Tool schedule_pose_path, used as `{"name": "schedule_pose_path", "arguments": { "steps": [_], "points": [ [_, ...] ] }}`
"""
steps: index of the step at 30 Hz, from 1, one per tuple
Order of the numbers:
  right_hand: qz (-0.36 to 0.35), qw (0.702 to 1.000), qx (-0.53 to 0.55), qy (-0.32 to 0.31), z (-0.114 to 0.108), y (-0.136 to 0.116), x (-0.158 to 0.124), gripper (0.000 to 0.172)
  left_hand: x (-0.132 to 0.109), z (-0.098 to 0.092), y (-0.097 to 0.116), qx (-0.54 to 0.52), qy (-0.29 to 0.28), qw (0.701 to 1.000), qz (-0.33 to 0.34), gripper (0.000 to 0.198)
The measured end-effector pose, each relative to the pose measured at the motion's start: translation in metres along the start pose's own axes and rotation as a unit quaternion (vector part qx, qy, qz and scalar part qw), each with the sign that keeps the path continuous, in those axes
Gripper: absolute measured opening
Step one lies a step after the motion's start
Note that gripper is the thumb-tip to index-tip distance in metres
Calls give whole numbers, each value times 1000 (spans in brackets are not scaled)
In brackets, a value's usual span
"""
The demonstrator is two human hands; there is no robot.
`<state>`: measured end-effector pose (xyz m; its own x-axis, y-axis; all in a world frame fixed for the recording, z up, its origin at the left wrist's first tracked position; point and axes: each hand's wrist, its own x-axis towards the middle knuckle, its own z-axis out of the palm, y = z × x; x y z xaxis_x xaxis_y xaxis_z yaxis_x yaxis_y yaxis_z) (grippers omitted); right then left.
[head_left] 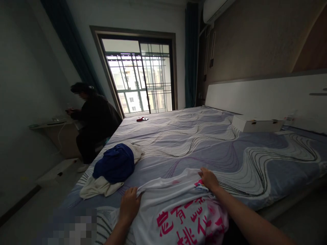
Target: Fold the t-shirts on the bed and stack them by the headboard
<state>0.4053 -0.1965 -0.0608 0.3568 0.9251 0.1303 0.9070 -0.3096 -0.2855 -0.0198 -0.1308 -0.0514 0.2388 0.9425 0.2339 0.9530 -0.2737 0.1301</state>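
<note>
A white T-shirt [150, 207] with pink characters printed on it hangs stretched between my hands at the near edge of the bed. My left hand [129, 204] has its fingers closed on the shirt's left upper edge. On the other side, my right hand [208, 179] pinches the right upper corner, beside a small coloured logo. The lower part of the shirt runs out of view at the bottom. Left of the shirt, a heap of clothes lies on the bed: a dark blue garment [114, 162] and a cream one [99, 187].
The bed [163, 136] has a wavy-patterned sheet. A white box [258, 124] and a clear bottle [289, 118] stand by the headboard [255, 93]. A red item [139, 119] lies near the far edge. A person [94, 115] in dark clothes sits at a small table [55, 124].
</note>
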Motion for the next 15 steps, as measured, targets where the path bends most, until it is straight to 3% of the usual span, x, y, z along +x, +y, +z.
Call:
{"name": "schedule_pose_path", "arguments": {
  "steps": [4, 9, 15],
  "points": [
    [7, 1000, -22, -13, 5, -10, 29, 23, 46, 14, -16, -31, 13, 998, 46, 33],
    [-27, 998, -57, -15, 16, -26, 82, 20, 106, 27, -41, -104, -43, 994, -7, 39],
    [-33, 997, -68, -27, 39, -42, 160, 24, 177, 45, -63, -223, -65, 973, -8, 47]
  ]
}}
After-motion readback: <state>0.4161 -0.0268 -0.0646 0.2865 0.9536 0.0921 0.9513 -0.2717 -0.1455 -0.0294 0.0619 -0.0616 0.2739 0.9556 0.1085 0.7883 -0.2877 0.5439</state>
